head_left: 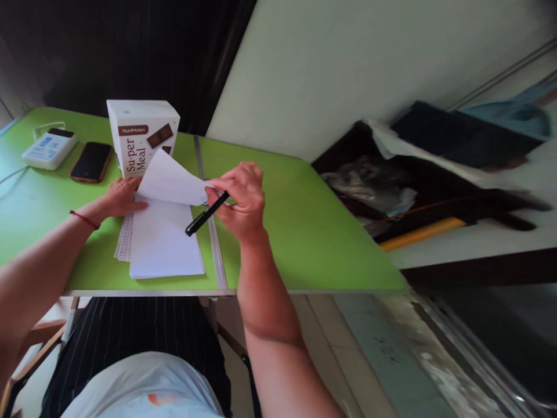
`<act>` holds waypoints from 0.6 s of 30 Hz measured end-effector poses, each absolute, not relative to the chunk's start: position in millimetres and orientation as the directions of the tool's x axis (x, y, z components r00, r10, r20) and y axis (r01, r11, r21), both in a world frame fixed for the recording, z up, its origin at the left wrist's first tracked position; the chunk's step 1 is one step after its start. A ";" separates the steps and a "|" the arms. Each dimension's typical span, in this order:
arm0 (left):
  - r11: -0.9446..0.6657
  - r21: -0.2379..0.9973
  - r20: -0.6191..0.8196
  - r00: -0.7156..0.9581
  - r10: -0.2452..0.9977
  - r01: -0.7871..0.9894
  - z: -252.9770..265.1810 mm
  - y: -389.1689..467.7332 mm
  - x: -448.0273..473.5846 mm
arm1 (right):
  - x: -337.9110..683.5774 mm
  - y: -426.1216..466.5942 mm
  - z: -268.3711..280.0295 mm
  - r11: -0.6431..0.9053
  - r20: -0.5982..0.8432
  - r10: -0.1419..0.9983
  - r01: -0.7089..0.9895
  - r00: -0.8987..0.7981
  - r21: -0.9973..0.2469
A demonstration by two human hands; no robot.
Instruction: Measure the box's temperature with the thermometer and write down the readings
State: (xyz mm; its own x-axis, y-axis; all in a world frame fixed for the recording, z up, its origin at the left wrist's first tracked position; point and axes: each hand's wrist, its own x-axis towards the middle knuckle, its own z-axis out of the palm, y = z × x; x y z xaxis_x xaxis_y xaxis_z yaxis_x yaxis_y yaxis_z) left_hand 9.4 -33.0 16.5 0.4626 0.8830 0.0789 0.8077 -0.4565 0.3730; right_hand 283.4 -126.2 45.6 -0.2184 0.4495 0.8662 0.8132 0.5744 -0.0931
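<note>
A pad of white paper (167,244) lies near the front edge of the green table, its top sheet (167,180) lifted and curling up at the far end. My right hand (243,200) pinches the right corner of that sheet between thumb and fingers. The same hand also holds a black pen (206,213), which slants down to the left over the pad. My left hand (122,196) rests with fingers apart at the pad's left edge, touching the paper. Under the pad, a sheet with rows of print (124,239) sticks out on the left.
A white box (143,125) stands upright behind the pad. To its left lie a dark phone (91,162) and a white device (50,148) with a cable. A metal seam (213,244) crosses the green table (296,232). Cloth items (369,183) sit on a dark shelf to the right.
</note>
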 end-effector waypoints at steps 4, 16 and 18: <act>-0.382 0.565 0.115 0.389 0.914 0.731 8.3 -36.0 18.5 | 282.1 -116.2 33.5 0.406 0.942 0.333 0.908 -0.045 -0.100; 0.040 0.994 -0.017 0.223 0.975 -0.103 16.6 -54.7 31.0 | 264.6 -98.8 10.7 0.463 0.763 0.639 0.745 0.094 -0.480; 0.038 0.993 -0.007 0.261 0.965 -0.114 19.0 -58.8 33.5 | 256.2 -104.0 13.9 0.456 0.786 0.619 0.823 -0.018 -0.340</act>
